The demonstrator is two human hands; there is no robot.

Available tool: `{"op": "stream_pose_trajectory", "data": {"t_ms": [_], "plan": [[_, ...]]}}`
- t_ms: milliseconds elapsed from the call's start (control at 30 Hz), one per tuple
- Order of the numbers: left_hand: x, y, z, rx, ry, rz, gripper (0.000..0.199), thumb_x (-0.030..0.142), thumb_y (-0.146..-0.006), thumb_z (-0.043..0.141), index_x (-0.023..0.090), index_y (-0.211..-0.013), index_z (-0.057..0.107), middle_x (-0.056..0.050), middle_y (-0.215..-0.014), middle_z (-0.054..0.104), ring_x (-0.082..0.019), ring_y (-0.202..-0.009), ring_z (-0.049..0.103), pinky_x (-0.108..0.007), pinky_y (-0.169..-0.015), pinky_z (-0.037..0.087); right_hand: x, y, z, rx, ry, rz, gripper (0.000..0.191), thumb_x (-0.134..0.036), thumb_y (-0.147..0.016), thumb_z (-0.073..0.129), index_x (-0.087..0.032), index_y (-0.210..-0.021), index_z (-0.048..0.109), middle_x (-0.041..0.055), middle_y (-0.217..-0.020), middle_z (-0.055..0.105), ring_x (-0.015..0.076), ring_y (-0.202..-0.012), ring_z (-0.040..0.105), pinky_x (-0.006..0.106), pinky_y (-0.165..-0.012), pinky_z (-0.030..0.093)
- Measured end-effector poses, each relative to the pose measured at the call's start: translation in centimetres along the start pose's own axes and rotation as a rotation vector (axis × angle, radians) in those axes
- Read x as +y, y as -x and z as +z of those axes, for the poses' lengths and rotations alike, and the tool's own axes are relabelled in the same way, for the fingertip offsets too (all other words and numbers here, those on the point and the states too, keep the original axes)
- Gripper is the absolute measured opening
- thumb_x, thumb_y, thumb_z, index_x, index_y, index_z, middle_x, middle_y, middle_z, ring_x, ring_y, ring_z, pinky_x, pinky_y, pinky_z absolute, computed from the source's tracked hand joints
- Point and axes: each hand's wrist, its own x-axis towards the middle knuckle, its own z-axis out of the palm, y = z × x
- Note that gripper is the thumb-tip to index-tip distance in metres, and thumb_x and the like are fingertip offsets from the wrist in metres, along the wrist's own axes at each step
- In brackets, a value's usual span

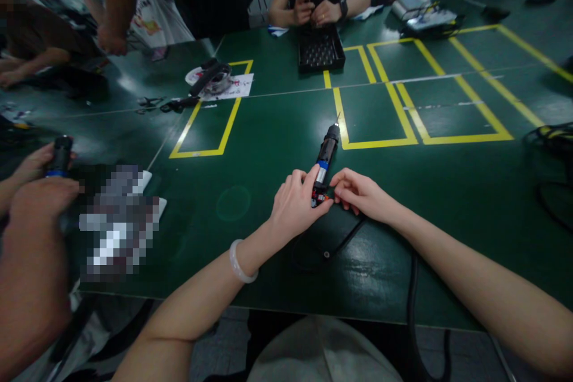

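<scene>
An electric screwdriver (328, 149) lies over the green table in front of me, its thin bit pointing away. Its rear end is uncovered, with small red and orange parts (320, 196) showing. My left hand (293, 200) is closed around the back of the body, thumb beside the exposed parts. Just to the right, my right hand (360, 191) has its fingers curled in a pinch close to that rear end. Whatever sits between those fingertips, if anything, is too small to make out. A black cable (349, 237) lies below both hands.
Yellow tape (380, 144) marks boxes on the green table (259, 191). At left, a co-worker's hands hold another screwdriver (61, 155). Across stands a black tray (321, 62) of small parts, before a seated person. Coiled cables (553, 137) lie at right; a tape roll (217, 79) sits on paper.
</scene>
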Motion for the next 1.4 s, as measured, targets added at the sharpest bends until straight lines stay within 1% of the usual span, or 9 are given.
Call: {"op": "stream_pose_trajectory", "data": {"t_ms": [167,333,500,733,933,1000,1167,1267,1400], "plan": [[-1.9,0.7,-0.8,0.003,-0.046,0.001,0.077,0.058,-0.088,0.057,0.023,-0.152,0.033,-0.010,-0.117,0.051,-0.025,-0.101,0.055,-0.036,-0.085,0.048,0.1,-0.4,-2.0,0.098,-0.080,0.024,0.021,-0.037,-0.089,0.059,-0.017,-0.096,0.057,-0.0023,-0.067,0.058,0.0080,-0.047,0.049,0.017,-0.034,0.035],[-5.5,1.5,-2.1,-0.018,-0.097,-0.078,0.075,0.057,-0.090,0.054,0.023,-0.153,0.032,-0.012,-0.121,0.049,-0.026,-0.102,0.055,-0.037,-0.084,0.049,0.2,-0.4,-2.5,0.176,-0.127,0.039,0.019,-0.035,-0.089,0.060,-0.017,-0.093,0.059,-0.0020,-0.064,0.058,0.0074,-0.046,0.048,0.017,-0.035,0.033],[-10.6,1.9,-3.8,-0.052,-0.165,-0.241,0.074,0.059,-0.092,0.047,0.024,-0.154,0.029,-0.015,-0.125,0.047,-0.032,-0.109,0.055,-0.043,-0.085,0.051,0.1,-0.4,-2.2,0.165,-0.098,0.045,0.017,-0.033,-0.089,0.060,-0.016,-0.092,0.059,-0.0012,-0.065,0.058,0.0081,-0.048,0.049,0.017,-0.036,0.034],[-19.6,0.9,-5.6,-0.022,-0.220,-0.485,0.077,0.066,-0.090,0.043,0.021,-0.152,0.033,-0.021,-0.129,0.045,-0.042,-0.119,0.050,-0.053,-0.092,0.046,0.2,-0.4,-2.1,0.155,-0.081,0.047,0.019,-0.034,-0.088,0.061,-0.016,-0.092,0.060,-0.0007,-0.066,0.059,0.0084,-0.049,0.050,0.017,-0.037,0.035],[-25.0,0.1,-7.1,0.015,-0.196,-0.643,0.079,0.068,-0.094,0.037,0.017,-0.154,0.028,-0.021,-0.137,0.038,-0.040,-0.122,0.045,-0.053,-0.096,0.040,0.4,-0.4,-2.1,0.140,-0.073,0.037,0.020,-0.035,-0.089,0.059,-0.016,-0.093,0.059,-0.0004,-0.068,0.059,0.0085,-0.051,0.051,0.017,-0.038,0.036],[-26.4,-0.2,-7.4,0.018,-0.206,-0.682,0.077,0.065,-0.094,0.042,0.017,-0.153,0.029,-0.020,-0.137,0.037,-0.038,-0.121,0.044,-0.050,-0.097,0.039,0.5,-0.5,-2.1,0.139,-0.077,0.041,0.020,-0.036,-0.089,0.059,-0.016,-0.093,0.059,-0.0007,-0.067,0.059,0.0084,-0.050,0.051,0.017,-0.037,0.036],[-28.9,-1.0,-7.8,0.038,-0.229,-0.771,0.074,0.055,-0.093,0.048,0.010,-0.149,0.033,-0.021,-0.138,0.034,-0.035,-0.118,0.041,-0.047,-0.096,0.037,0.7,-0.5,-2.2,0.132,-0.085,0.039,0.020,-0.035,-0.089,0.059,-0.016,-0.093,0.059,-0.0010,-0.067,0.059,0.0083,-0.050,0.051,0.017,-0.037,0.036],[-29.1,-1.2,-7.3,0.064,-0.253,-0.788,0.069,0.051,-0.097,0.042,0.004,-0.147,0.032,-0.023,-0.137,0.035,-0.034,-0.117,0.039,-0.047,-0.096,0.036,0.7,-0.5,-2.2,0.124,-0.083,0.041,0.019,-0.034,-0.090,0.058,-0.016,-0.094,0.059,-0.0009,-0.067,0.059,0.0082,-0.050,0.051,0.017,-0.038,0.037],[-28.7,-1.1,-6.4,0.106,-0.291,-0.777,0.067,0.050,-0.099,0.036,0.003,-0.147,0.028,-0.023,-0.138,0.034,-0.034,-0.119,0.037,-0.050,-0.097,0.037,0.7,-0.5,-2.2,0.124,-0.075,0.052,0.019,-0.035,-0.089,0.059,-0.016,-0.093,0.059,-0.0004,-0.068,0.059,0.0086,-0.051,0.052,0.017,-0.039,0.038]]}}
